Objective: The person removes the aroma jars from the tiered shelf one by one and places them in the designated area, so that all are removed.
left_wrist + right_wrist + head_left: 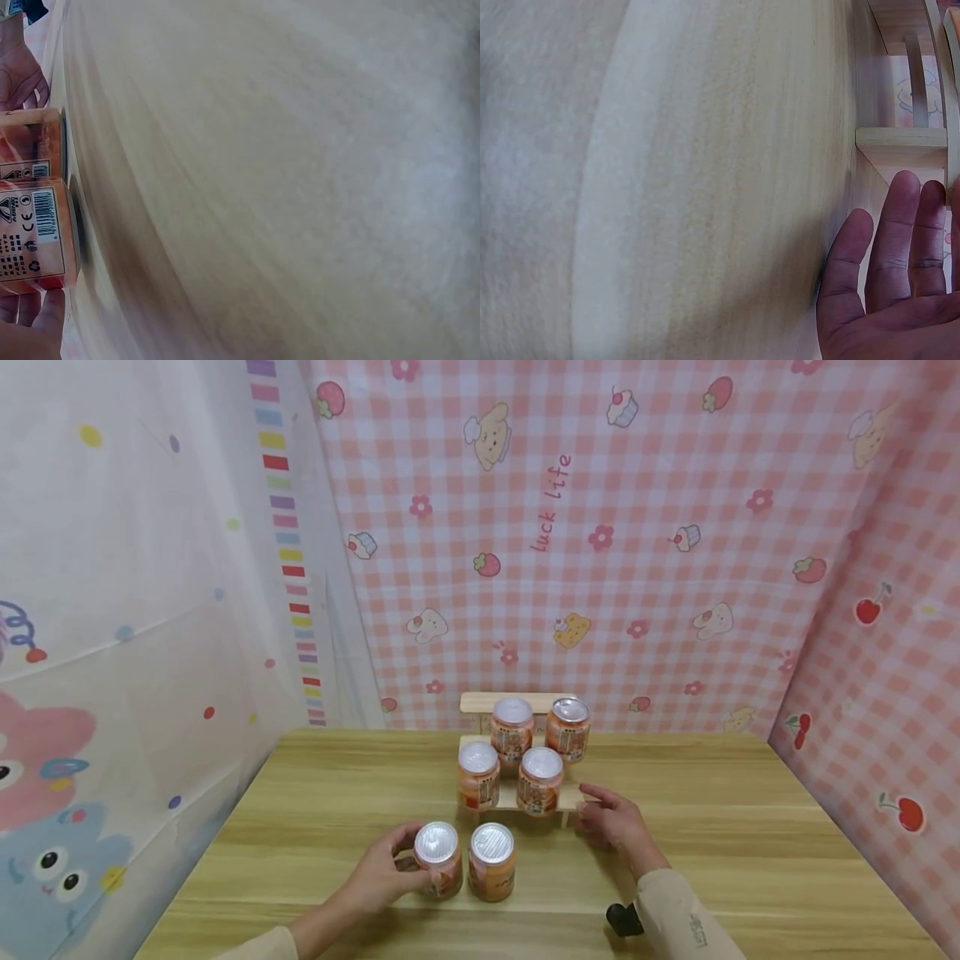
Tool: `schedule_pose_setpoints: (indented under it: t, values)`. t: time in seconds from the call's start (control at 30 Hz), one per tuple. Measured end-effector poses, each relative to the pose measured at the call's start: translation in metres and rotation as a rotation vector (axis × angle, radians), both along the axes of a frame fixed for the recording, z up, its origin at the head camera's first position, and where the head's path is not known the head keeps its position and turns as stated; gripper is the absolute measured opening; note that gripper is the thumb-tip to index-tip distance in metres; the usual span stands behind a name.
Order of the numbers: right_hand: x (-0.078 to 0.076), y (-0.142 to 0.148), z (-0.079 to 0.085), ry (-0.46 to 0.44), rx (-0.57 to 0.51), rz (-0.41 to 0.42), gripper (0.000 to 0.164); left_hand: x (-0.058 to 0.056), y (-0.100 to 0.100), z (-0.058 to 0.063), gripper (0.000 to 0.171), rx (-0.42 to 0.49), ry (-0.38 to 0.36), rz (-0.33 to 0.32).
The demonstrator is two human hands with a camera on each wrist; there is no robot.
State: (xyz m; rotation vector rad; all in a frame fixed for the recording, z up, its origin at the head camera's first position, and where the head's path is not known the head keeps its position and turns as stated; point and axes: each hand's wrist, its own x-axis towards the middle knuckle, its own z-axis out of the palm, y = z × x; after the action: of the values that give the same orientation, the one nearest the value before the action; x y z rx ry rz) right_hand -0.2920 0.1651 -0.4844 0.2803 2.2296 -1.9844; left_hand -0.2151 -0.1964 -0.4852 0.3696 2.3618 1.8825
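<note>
My left hand grips an orange can with a silver lid standing on the table, thumb in front and fingers behind. In the left wrist view this can shows a barcode label. Just right of it stands a second, similar can, which nothing holds. My right hand is at the right end of the low step of a small wooden tiered shelf. Seen from the right wrist, the fingers are extended beside the shelf's leg and edge.
Two similar cans stand on the shelf's low step, a front left can and a front right can. Behind them are a back left can and a back right can. A pink checked curtain hangs behind the wooden table.
</note>
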Motion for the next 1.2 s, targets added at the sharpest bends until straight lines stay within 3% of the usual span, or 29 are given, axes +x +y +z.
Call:
schedule_pose_setpoints:
  t: [0.23,0.5,0.7,0.97,1.2]
  values:
    - [0.001,0.002,0.0,-0.006,0.006,0.0,0.05,0.0,0.001,-0.005,0.072,0.001,-0.004,-0.042]
    - [0.001,0.004,-0.001,-0.001,-0.009,0.006,0.051,0.001,0.001,-0.003,0.079,0.015,0.014,-0.1]
    - [0.0,0.003,-0.001,-0.003,-0.006,0.008,0.051,-0.003,-0.005,0.004,0.081,-0.024,0.034,-0.068]
    - [0.002,0.001,0.003,-0.01,-0.007,0.004,0.051,-0.021,-0.013,0.022,0.075,-0.018,0.054,0.02]
    - [0.002,-0.001,0.004,-0.007,-0.006,0.001,0.05,-0.053,-0.016,0.049,0.07,-0.06,0.128,0.1]
